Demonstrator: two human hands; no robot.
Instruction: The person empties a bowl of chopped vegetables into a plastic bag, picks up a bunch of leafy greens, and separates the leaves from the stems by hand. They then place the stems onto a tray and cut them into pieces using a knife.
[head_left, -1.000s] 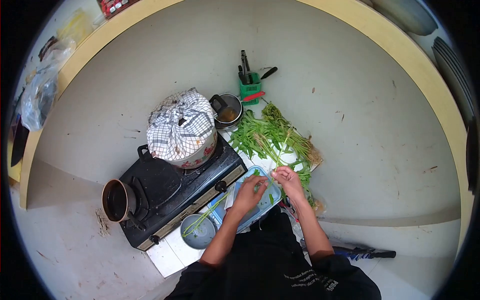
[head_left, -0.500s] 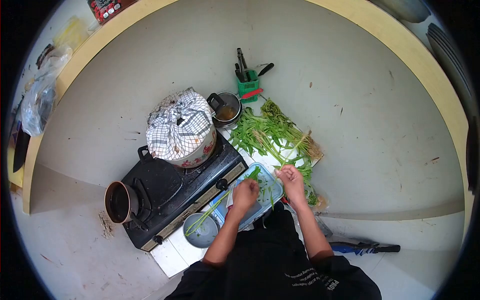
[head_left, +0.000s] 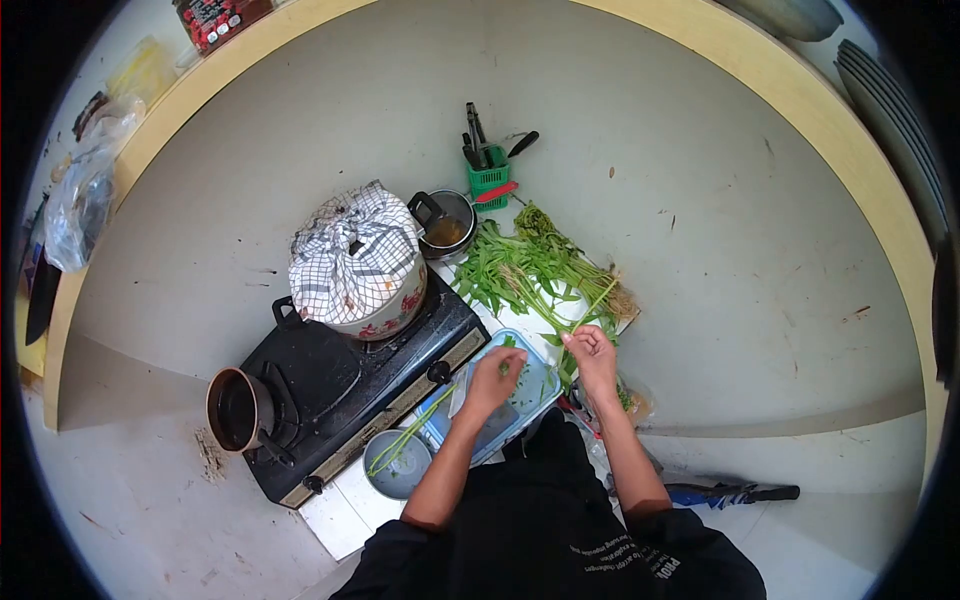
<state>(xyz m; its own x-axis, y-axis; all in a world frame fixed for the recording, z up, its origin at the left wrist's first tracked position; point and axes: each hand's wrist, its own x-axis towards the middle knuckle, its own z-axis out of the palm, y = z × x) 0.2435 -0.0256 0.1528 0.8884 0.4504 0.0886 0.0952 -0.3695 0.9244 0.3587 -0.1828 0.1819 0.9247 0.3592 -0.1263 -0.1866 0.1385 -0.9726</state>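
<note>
My right hand (head_left: 592, 358) pinches a green leafy stem (head_left: 600, 303) above the right edge of a blue tray (head_left: 548, 398). My left hand (head_left: 490, 382) is over the left part of the tray, fingers curled in, with bits of green leaf showing at the fingertips. Loose leaf scraps lie in the tray. Long bare stems (head_left: 408, 440) stretch from the tray's left side into a grey bowl (head_left: 393, 480). Beyond my right hand lies a heap of leafy greens (head_left: 510, 262) with roots still on.
To the left is a black gas stove (head_left: 320, 375) with a cloth-covered pot (head_left: 385, 318) and a small brown saucepan (head_left: 241, 410). Behind are a pan with a strainer (head_left: 447, 228) and a green utensil basket (head_left: 489, 184). A curved shelf edge (head_left: 790, 75) arcs around.
My right hand has shifted slightly, and the stem in it now points up to the right. My left hand has turned; fewer leaves show at its fingertips. The view has shifted a little.
</note>
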